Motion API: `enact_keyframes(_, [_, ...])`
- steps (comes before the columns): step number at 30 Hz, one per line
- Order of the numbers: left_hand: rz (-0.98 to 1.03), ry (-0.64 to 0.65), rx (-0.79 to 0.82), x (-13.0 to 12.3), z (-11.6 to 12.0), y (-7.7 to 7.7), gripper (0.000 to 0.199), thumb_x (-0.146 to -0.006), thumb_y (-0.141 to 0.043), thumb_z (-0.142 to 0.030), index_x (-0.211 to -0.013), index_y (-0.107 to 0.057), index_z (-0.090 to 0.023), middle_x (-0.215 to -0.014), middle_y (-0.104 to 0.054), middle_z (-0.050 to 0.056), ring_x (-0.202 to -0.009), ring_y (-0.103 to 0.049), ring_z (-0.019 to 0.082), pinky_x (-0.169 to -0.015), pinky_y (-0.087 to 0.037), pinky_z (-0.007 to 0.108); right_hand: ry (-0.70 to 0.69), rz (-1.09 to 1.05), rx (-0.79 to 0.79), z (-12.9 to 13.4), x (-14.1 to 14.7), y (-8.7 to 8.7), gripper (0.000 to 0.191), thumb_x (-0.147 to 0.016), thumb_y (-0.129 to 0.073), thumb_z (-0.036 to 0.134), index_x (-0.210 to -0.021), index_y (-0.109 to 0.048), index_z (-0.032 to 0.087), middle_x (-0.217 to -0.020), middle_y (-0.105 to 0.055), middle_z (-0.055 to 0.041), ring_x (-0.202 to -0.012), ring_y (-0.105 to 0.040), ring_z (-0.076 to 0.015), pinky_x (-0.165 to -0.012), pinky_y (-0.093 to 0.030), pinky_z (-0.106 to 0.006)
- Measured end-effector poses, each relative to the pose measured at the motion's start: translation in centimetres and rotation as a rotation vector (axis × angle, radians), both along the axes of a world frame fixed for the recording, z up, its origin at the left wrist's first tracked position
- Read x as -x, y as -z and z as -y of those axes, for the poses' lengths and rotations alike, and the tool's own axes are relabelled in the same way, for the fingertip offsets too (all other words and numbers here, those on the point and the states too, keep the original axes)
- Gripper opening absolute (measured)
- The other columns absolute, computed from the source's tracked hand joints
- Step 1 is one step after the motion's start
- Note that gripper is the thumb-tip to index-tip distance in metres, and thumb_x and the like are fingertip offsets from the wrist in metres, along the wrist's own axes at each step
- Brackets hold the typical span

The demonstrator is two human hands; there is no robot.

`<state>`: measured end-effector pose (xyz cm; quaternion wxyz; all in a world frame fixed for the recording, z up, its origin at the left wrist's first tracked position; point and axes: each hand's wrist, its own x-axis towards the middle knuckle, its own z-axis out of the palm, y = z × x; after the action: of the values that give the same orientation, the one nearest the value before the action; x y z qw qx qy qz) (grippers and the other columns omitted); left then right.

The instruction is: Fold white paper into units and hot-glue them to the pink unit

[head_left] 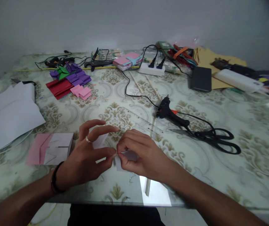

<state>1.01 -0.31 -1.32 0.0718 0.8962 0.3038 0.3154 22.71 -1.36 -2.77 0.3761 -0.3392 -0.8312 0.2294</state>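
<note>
Head view: both your hands meet near the front edge of the patterned table [261,179]. Your left hand [84,158], ringed on one finger and banded at the wrist, pinches the paper [130,154] between thumb and index finger; its other fingers are raised and spread. Your right hand [145,153] is curled, its thumb and fingertips closed on the same paper just beside the left pinch. The paper, pale and partly hidden by your fingers, lies between the two hands; its exact folds cannot be told.

To the left of your left hand lies a folded piece, pink [36,149] at one end and white at the other; beyond it, white sheets [12,117]. Farther back are folded papers in purple [79,77], red [58,88] and pink. Ahead of your right hand lies a clear ruler [142,118]; to its right, a black glue gun [169,113] and, just beside that, scissors [216,138] with black handles. Near the wall stands a white power strip [151,69] with two plugs inserted; a black box [201,79] lies to its right.
</note>
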Motion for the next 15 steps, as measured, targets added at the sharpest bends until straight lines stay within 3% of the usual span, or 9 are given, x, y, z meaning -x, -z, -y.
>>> enact_keyframes(7, [0.014, -0.018, -0.020, 0.2, -0.1, -0.7, 0.018, -0.084, -0.072, -0.009, -0.084, -0.069, -0.027, -0.131, -0.062, 0.003, -0.129, -0.047, 0.029, -0.104, -0.050, 0.051, -0.013, 0.018, 0.011, -0.3, -0.5, -0.1, 0.014, -0.084, -0.061, 0.010, -0.082, -0.056, 0.022, -0.079, -0.064, -0.0012, -0.075, -0.058, -0.0170, -0.074, -0.046, -0.032])
enact_keyframes(15, [0.071, -0.070, 0.034, 1.0, -0.8, -1.9, 0.016, -0.086, -0.072, -0.014, -0.082, -0.071, -0.029, -0.132, -0.062, 0.001, -0.127, -0.050, 0.030, -0.105, -0.049, 0.055, 0.023, 0.035, 0.019, -1.3, -2.5, -1.7, 0.015, -0.086, -0.057, 0.008, -0.081, -0.056, 0.022, -0.078, -0.061, -0.0007, -0.075, -0.058, -0.0168, -0.071, -0.045, -0.030])
